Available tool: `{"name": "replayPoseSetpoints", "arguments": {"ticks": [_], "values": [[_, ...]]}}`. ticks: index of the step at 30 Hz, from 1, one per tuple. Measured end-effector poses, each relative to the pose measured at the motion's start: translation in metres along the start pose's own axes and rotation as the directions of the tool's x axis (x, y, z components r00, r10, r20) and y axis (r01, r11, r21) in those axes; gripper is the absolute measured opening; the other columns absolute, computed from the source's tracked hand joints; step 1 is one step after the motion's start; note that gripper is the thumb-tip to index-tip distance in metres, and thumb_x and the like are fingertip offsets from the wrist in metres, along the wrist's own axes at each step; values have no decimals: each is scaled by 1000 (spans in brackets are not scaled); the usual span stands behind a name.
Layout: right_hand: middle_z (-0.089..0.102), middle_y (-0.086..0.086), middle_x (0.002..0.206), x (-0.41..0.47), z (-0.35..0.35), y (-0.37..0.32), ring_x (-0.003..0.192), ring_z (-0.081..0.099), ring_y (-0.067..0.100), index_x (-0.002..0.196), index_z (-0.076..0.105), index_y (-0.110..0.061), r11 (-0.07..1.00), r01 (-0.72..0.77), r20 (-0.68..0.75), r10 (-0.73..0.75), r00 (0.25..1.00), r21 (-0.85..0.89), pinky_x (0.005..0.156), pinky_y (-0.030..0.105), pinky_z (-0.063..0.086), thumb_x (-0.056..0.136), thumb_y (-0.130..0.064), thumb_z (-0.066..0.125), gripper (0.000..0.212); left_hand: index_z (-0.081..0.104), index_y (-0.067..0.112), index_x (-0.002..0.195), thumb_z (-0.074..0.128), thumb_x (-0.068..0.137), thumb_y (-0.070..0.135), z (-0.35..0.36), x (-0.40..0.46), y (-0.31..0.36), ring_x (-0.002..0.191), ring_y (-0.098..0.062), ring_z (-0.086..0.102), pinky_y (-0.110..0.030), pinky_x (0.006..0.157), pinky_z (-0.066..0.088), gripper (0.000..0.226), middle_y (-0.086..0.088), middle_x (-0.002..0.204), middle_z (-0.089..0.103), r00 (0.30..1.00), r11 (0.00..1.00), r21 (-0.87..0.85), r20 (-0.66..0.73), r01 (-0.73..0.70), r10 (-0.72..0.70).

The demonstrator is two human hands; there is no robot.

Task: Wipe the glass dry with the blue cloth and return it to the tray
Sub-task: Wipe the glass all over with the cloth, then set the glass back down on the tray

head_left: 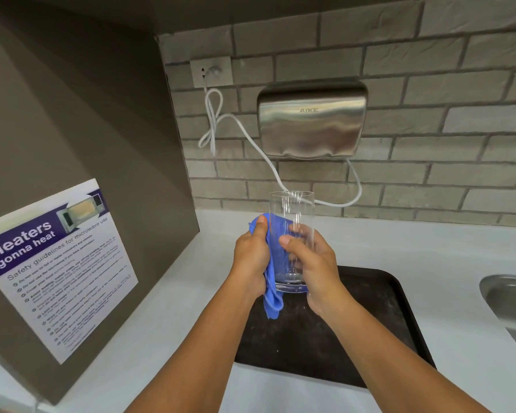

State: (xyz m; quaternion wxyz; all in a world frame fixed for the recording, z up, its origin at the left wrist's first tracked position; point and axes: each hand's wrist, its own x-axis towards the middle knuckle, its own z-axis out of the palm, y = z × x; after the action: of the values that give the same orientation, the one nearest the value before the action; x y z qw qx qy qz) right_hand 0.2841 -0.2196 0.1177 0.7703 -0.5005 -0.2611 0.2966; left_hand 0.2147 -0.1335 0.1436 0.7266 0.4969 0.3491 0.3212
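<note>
Glass [292, 234] upright, mouth up, in right grip [312, 268]; left grip [252, 257] presses blue cloth [273, 263] against it.

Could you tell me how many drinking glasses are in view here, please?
1. The clear glass is held upright above the black tray, gripped by the right hand, with the blue cloth pressed against it by the left hand. None appears elsewhere.
</note>
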Motion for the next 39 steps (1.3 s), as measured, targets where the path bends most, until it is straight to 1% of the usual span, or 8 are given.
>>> {"name": "replayPoseSetpoints", "arguments": {"ticks": [3, 6, 10, 12, 16, 21, 25, 39], "values": [[72, -12, 73, 5, -10, 7, 72, 73, 5, 108, 69, -25, 998, 34, 31, -32, 999, -56, 61, 20, 56, 77, -21, 82, 34, 72, 8, 103, 53, 95, 50, -5, 5, -7, 87, -36, 74, -52, 84, 58, 46, -17, 94, 77, 997, 990, -121, -14, 68, -70], [70, -13, 73, 9, -26, 15, 73, 72, 4, 107, 68, -28, 994, 33, 24, -31, 999, -104, 62, 18, 54, 69, -26, 81, 40, 69, 7, 106, 53, 95, 49, -13, 10, -13, 87, -37, 73, -50, 81, 58, 47, -19, 94, 77, 991, 945, -304, -13, 122, -132], [72, 4, 90, 19, -60, 37, 89, 71, 19, 114, 64, -26, 984, 0, -41, -8, 999, -176, 81, 38, 59, 76, -6, 84, 47, 63, 7, 120, 47, 98, 45, -28, 17, -20, 91, -33, 67, -43, 76, 54, 47, -17, 104, 69, 993, 894, -432, 28, 115, -115], [70, 11, 102, 25, -74, 50, 95, 69, 24, 112, 62, -28, 969, -48, -94, 25, 995, -241, 83, 43, 58, 75, -1, 85, 51, 62, 9, 121, 47, 99, 44, -36, 19, -23, 87, -30, 66, -41, 74, 53, 44, -14, 99, 68, 992, 884, -452, 48, 122, -113], [66, 7, 111, 35, -95, 76, 100, 66, 20, 110, 55, -27, 908, -116, -146, 62, 987, -403, 70, 27, 52, 71, -5, 88, 56, 63, 13, 122, 48, 98, 44, -47, 22, -31, 92, -30, 66, -42, 79, 53, 42, -12, 101, 69, 983, 862, -475, 115, 178, -140], [64, 0, 113, 45, -113, 100, 99, 63, 13, 117, 54, -23, 856, -175, -196, 89, 977, -486, 77, 30, 53, 69, -6, 87, 61, 64, 11, 123, 54, 95, 42, -58, 26, -39, 95, -32, 67, -43, 84, 52, 43, -14, 104, 69, 977, 862, -468, 165, 196, -133], [65, -1, 111, 51, -118, 106, 103, 64, 21, 114, 55, -25, 843, -183, -220, 79, 972, -505, 80, 33, 52, 69, -7, 87, 58, 63, 9, 125, 55, 95, 36, -61, 26, -43, 95, -33, 66, -43, 83, 53, 41, -16, 106, 69, 978, 864, -465, 163, 190, -127], [62, 0, 110, 55, -117, 116, 94, 61, 13, 118, 50, -24, 856, -200, -248, 88, 965, -477, 68, 25, 49, 68, -1, 88, 66, 70, 10, 106, 58, 94, 31, -68, 22, -52, 88, -32, 70, -40, 75, 58, 28, -14, 97, 73, 982, 853, -491, 145, 175, -118]]}}
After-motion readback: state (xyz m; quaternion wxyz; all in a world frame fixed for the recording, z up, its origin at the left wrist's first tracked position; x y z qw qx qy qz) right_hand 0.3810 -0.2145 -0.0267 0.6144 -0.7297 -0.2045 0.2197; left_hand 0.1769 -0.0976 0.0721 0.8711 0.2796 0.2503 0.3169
